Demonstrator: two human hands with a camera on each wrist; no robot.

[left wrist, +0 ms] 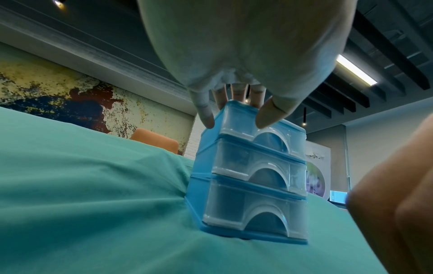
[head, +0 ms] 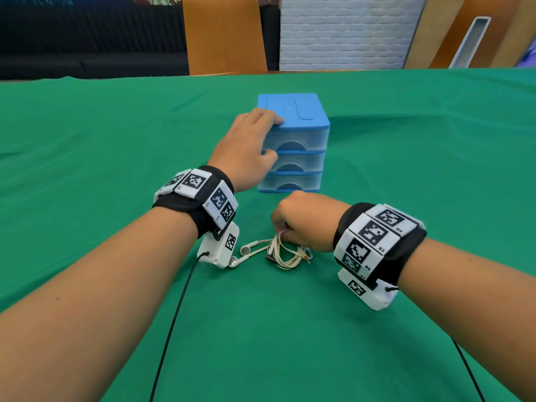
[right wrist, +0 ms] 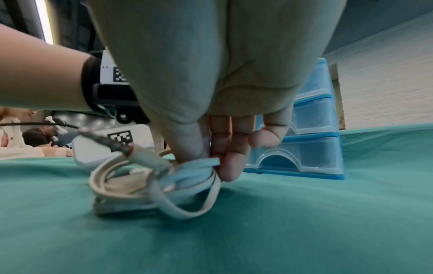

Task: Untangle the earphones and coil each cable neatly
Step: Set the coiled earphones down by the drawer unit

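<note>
White earphones [head: 285,253] lie as a loose bundle of loops on the green cloth, just in front of the drawer unit. My right hand [head: 282,231] pinches the top of the bundle between thumb and fingers. In the right wrist view the hand [right wrist: 212,163] holds the flat cable [right wrist: 131,187], and the jack plug [right wrist: 145,157] sticks up from the loops. Two earbuds [head: 246,250] trail left, close to my left wrist camera. My left hand [head: 269,137] grips the top left corner of the blue drawer unit [head: 298,146], fingers on its lid and thumb on its front.
The drawer unit [left wrist: 253,185] has three clear drawers, all pushed in. The green tablecloth [head: 406,140] covers the whole table. An orange chair [head: 223,33] stands behind the far edge. Black cables run from both wrist cameras toward me.
</note>
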